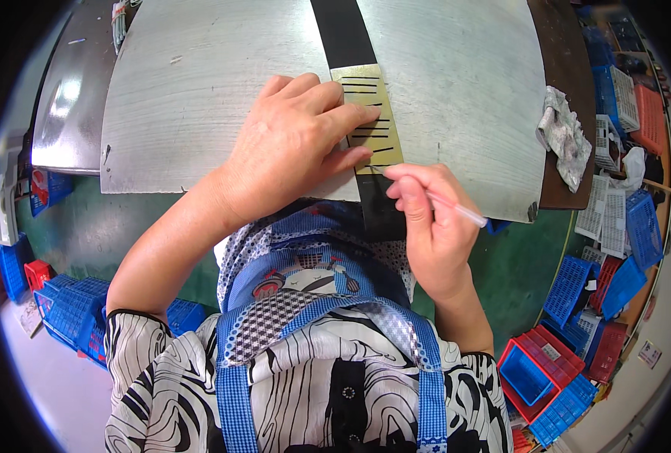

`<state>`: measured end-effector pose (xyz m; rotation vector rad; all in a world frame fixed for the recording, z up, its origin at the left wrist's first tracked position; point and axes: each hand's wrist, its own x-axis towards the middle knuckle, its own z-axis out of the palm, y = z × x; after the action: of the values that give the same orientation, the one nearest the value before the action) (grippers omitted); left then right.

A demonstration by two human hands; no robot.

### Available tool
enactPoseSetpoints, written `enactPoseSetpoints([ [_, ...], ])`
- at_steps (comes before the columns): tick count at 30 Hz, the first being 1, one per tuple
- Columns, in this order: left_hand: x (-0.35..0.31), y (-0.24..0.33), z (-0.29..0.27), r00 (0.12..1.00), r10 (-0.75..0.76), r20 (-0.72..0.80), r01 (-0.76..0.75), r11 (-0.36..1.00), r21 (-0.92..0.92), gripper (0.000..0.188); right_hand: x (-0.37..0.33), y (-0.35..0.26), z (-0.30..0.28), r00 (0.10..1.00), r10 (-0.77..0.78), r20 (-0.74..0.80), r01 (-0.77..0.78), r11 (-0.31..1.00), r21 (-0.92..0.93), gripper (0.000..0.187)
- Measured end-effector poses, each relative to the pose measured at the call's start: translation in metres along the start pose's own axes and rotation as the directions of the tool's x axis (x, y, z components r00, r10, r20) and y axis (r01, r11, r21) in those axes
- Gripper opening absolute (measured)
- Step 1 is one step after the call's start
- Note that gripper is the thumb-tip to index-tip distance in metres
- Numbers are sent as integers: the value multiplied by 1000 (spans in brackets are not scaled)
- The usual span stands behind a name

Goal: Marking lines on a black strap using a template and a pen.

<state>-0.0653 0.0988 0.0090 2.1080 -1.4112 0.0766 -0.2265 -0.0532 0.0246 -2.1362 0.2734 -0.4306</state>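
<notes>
A black strap (343, 34) runs lengthwise across the grey board and hangs over its near edge. On it lies a yellowish template (387, 155) with several dark cross slots, most straight and some slanted. My left hand (294, 128) rests on the template's left side, index finger and thumb stretched apart on it, the other fingers bent loosely over the board. Pinched in my right hand (437, 219) is a slim pen (456, 208) with a clear, whitish barrel. Its tip points at the template's near end; whether it touches there is hard to see.
Beneath the strap is a wide grey board (464, 90) on a dark table (566, 151). A stained cloth (564, 136) lies at its right edge. Blue crates (71, 309) stand low on the left, and red crates (543, 370) and white baskets line the right.
</notes>
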Motion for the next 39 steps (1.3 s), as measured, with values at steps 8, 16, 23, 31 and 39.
enactPoseSetpoints([
  [8, -4, 7, -4, 1000, -22, 10, 21, 995, 95, 45, 16, 0, -10, 993, -43, -107, 30, 993, -115, 11],
  [16, -8, 10, -3, 996, -74, 46, 69, 994, 90, 52, 31, 5, -7, 982, -110, -156, 72, 970, -230, 10],
  [23, -8, 10, -2, 991, -130, 21, 129, 990, 58, 68, 36, 6, 2, 986, -148, -74, 131, 973, -192, 11],
  [31, -6, 12, -4, 991, -133, -18, 133, 990, 36, 74, 40, 6, 9, 994, -95, -48, 88, 987, -138, 11],
  [39, -6, 13, -3, 988, -154, -4, 155, 988, 20, 82, 46, 6, 11, 992, -115, -46, 110, 990, -86, 13],
])
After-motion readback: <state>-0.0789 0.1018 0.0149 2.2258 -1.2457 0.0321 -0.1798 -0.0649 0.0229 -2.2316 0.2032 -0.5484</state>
